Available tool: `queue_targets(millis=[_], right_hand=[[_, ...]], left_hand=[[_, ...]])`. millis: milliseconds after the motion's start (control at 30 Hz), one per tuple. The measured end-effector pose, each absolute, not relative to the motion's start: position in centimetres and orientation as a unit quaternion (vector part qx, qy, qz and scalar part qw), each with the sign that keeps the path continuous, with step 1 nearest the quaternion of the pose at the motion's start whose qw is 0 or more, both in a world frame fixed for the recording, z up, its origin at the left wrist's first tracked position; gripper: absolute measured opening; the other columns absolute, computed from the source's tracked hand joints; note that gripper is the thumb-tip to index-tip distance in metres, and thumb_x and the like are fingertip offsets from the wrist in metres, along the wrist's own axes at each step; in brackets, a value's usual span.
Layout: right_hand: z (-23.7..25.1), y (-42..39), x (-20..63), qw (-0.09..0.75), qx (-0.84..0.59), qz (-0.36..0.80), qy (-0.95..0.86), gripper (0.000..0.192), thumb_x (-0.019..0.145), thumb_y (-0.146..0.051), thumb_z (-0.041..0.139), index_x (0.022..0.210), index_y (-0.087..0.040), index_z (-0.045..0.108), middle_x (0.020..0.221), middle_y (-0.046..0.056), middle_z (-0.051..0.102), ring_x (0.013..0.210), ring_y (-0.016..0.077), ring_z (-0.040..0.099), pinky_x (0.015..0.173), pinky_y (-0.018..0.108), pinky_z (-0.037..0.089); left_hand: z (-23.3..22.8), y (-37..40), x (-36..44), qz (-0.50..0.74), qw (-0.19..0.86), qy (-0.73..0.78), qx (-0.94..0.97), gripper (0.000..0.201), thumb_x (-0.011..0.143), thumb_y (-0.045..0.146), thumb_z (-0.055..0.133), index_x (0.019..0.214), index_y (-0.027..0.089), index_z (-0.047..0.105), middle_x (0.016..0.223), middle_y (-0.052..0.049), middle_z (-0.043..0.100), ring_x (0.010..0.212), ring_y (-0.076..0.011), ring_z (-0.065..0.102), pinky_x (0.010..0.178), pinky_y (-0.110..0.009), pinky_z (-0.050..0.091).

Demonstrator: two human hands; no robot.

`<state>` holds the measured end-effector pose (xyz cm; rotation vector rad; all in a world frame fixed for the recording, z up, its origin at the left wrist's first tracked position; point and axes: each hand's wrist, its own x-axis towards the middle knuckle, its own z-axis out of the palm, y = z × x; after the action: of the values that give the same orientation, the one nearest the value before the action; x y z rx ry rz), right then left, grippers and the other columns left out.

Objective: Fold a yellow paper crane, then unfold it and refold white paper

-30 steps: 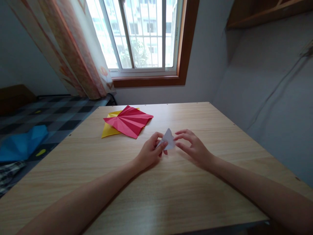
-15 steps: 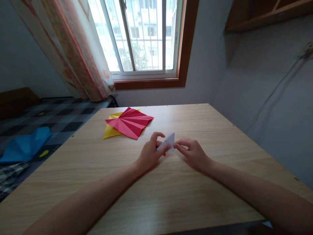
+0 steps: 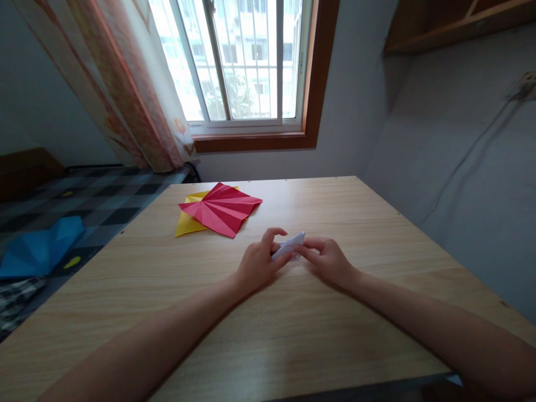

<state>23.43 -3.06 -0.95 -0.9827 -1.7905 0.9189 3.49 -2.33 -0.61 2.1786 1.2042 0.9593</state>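
Midway, by my reading: my left hand (image 3: 257,263) and right hand (image 3: 329,259) both pinch a small white paper (image 3: 288,245), already folded narrow, just above the worktop (image 3: 293,335). Red paper (image 3: 221,209), pleated, lies on yellow paper (image 3: 186,223) beyond.

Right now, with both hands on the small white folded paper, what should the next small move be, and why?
Probably press the white paper flat onto the table and run a fingertip along its fold. The left hand and right hand pinch it from either side, low over the wood and tilted nearly flat. The red pleated paper lies apart, clear of the hands.
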Motion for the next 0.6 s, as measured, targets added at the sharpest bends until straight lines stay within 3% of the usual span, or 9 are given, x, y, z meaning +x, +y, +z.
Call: queue_targets(millis=[133,233,333,433,600], right_hand=[[-1.4,-2.3,23.7,0.466,-0.402,0.389,-0.686,0.032,0.088,-0.048,0.062,0.083,-0.019,0.076,0.081,0.003,0.074,0.078,0.0213,0.064,0.073,0.031,0.048],[-1.7,-1.7,24.1,0.485,-0.405,0.416,-0.654,0.036,0.084,-0.054,0.064,0.079,-0.020,0.074,0.079,0.003,0.072,0.078,0.0218,0.063,0.074,0.033,0.049],[-1.9,-1.2,24.4,0.492,-0.393,0.461,-0.625,0.038,0.081,-0.056,0.066,0.076,-0.019,0.073,0.076,0.003,0.071,0.075,0.0202,0.062,0.074,0.032,0.049],[-2.1,-1.1,24.3,0.487,-0.370,0.519,-0.598,0.037,0.080,-0.055,0.068,0.081,-0.018,0.073,0.080,0.004,0.071,0.075,0.0196,0.063,0.076,0.033,0.050],[-2.2,-1.2,24.1,0.489,-0.367,0.553,-0.566,0.036,0.079,-0.053,0.070,0.080,-0.018,0.072,0.076,0.002,0.069,0.069,0.0166,0.060,0.068,0.028,0.048]], left_hand=[[-0.2,-1.9,3.2,0.347,0.223,0.462,0.785,0.037,0.090,0.046,0.054,0.117,0.021,0.049,0.056,0.010,0.046,0.053,-0.0124,0.048,0.057,-0.023,0.032],[0.1,-1.5,3.1,0.335,0.241,0.473,0.778,0.036,0.094,0.049,0.045,0.114,0.021,0.054,0.060,0.007,0.053,0.058,-0.0149,0.053,0.059,-0.025,0.035],[0.1,-1.2,3.1,0.311,0.241,0.470,0.790,0.041,0.095,0.053,0.037,0.096,0.020,0.061,0.068,0.002,0.059,0.065,-0.0171,0.056,0.062,-0.027,0.036],[0.0,-1.1,3.1,0.307,0.230,0.463,0.799,0.047,0.095,0.056,0.037,0.073,0.019,0.057,0.064,0.001,0.057,0.064,-0.0163,0.053,0.061,-0.027,0.036],[0.1,-1.3,3.1,0.313,0.207,0.448,0.811,0.046,0.095,0.050,0.041,0.066,0.018,0.056,0.059,0.002,0.054,0.058,-0.0136,0.049,0.058,-0.026,0.033]])
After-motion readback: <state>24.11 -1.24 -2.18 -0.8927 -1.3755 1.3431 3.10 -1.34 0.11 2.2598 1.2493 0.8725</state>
